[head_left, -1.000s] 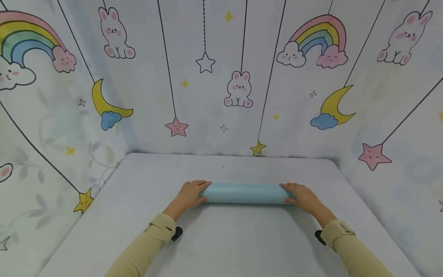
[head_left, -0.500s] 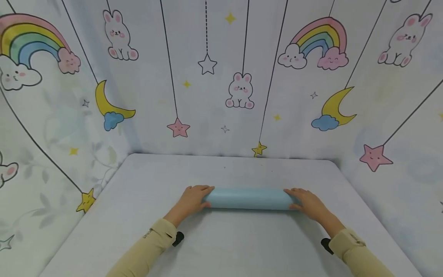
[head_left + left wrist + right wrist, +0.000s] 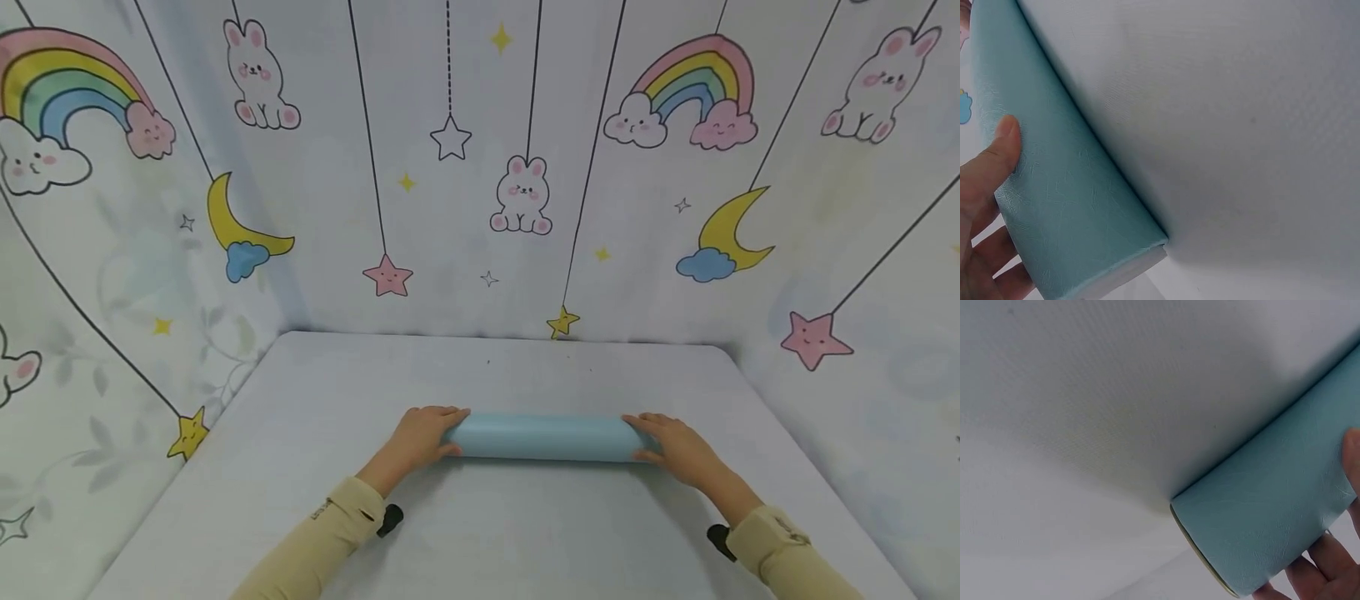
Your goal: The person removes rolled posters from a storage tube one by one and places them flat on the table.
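A light blue roll [image 3: 551, 437], like a rolled-up mat with a finely creased, leathery surface, lies crosswise on the white table. My left hand [image 3: 418, 437] grips its left end, thumb on the near side and fingers over the far side. At the opposite end, my right hand [image 3: 681, 448] holds it the same way. In the left wrist view the roll [image 3: 1079, 187] shows a pale end face below the thumb. A thin yellowish edge rims the other end of the roll [image 3: 1266, 500] in the right wrist view, where several fingers curl beneath.
The white tabletop [image 3: 480, 533] has rounded far corners. Cloth walls [image 3: 450, 208] printed with rainbows, rabbits, moons and stars close it in at the back and both sides. A small dark object shows at each sleeve cuff [image 3: 356, 500].
The roll has come slightly toward me and to the right, with both hands keeping their grip on its ends. The head view has shifted a little.
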Tool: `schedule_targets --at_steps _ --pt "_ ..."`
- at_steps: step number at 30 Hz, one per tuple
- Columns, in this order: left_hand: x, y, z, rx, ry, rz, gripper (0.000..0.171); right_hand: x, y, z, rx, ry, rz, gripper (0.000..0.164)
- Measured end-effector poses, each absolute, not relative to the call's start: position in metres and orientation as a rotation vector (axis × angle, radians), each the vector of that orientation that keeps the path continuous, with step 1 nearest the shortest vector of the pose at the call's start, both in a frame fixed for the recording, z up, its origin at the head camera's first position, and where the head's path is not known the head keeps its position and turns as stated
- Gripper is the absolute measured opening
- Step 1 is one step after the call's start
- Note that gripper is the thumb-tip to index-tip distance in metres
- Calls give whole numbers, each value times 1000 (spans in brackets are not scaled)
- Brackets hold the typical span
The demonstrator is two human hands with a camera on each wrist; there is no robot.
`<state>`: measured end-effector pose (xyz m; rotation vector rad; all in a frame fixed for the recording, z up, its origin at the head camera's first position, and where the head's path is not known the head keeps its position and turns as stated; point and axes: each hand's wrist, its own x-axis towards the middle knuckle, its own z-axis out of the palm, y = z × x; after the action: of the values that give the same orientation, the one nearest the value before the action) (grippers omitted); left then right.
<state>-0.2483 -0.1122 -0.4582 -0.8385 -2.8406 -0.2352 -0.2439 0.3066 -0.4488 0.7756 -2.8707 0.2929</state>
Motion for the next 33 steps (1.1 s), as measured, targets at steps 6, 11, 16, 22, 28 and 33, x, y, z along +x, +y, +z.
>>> schedule_targets --at_steps 6,11,16,22,28,33 --pt "-247 -112 -458 -846 -2810 -217 62 -242 307 -451 796 -2819 269 59" --pt "-246 -112 -457 -841 -2798 -203 62 -241 304 -452 777 -2818 267 58" --pt "-246 -112 -456 -855 -2792 -203 62 -240 301 -451 748 -2836 242 58" --pt "-249 -113 -457 -844 -2770 -196 62 -244 297 -452 730 -2839 166 60" --pt "-249 -114 -459 -854 -2756 -183 62 -246 292 -453 720 -2821 84 62" --pt "-247 -114 -458 -857 -2736 -217 62 -244 286 -451 699 -2830 60 62"
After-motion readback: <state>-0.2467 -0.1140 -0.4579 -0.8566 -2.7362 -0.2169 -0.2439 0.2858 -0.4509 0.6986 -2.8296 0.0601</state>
